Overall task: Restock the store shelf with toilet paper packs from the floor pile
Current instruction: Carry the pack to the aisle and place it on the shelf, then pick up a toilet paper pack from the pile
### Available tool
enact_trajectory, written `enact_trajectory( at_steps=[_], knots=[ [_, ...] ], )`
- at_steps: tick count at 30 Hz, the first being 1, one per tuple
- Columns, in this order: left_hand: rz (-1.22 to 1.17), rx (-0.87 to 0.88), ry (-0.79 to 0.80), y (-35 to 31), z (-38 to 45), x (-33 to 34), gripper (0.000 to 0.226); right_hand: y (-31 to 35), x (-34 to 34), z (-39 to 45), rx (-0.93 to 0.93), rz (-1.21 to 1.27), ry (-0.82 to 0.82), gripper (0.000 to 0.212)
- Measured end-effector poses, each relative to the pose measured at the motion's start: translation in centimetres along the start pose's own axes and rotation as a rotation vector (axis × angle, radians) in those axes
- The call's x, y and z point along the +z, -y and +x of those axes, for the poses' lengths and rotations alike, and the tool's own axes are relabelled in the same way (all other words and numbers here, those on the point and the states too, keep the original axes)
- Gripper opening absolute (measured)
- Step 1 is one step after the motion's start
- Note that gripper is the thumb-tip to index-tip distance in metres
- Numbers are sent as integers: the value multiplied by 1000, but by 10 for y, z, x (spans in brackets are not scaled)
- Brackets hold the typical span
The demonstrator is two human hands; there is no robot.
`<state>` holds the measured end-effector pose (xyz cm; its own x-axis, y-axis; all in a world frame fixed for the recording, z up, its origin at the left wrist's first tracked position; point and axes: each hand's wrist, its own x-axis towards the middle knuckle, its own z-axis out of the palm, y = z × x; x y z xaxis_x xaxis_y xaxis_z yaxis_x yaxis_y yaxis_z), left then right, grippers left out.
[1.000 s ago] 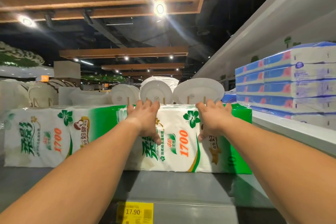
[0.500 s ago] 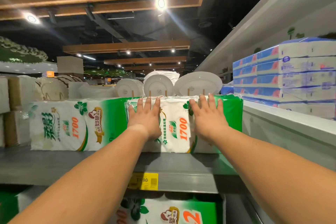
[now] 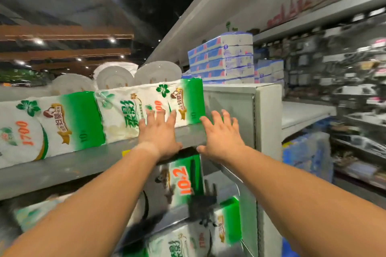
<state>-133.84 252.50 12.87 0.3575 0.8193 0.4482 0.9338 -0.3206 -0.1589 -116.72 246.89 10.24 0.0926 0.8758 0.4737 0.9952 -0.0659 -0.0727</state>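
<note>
Both hands are spread flat with straight fingers and hold nothing. The left hand (image 3: 159, 135) has its fingertips on the front of the green and white toilet paper pack (image 3: 150, 106) that sits on the gray shelf (image 3: 73, 162). The right hand (image 3: 222, 133) is just past the pack's right end, near the gray side panel (image 3: 267, 121), and I cannot tell if it touches the pack. The pack lies on its long side, running left to right along the shelf, right beside another pack (image 3: 50, 127) of the same kind. It is straight ahead of the hands and a little up, and the left hand is the nearer one. I think this pack is now in place, so the next pack must come from below, and the floor pile is not in view here.
</note>
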Motion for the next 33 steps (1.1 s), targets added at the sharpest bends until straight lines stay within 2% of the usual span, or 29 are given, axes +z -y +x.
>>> enact_trajectory(
  at_steps=[9,17,26,33],
  knots=[
    [-180,365,140,-150,-131,43,107,-85,1,-233,420,-125,181,92],
    [-269,666,386,-302,-282,83,99,-148,-15,-462,758,-177,359,88],
    [-263,1028,464,-436,-431,55,103,-174,-42,-671,1177,-200,450,91],
    [-288,1263,446,-506,-485,25,102,-180,-75,-753,1416,-222,418,89]
  ],
)
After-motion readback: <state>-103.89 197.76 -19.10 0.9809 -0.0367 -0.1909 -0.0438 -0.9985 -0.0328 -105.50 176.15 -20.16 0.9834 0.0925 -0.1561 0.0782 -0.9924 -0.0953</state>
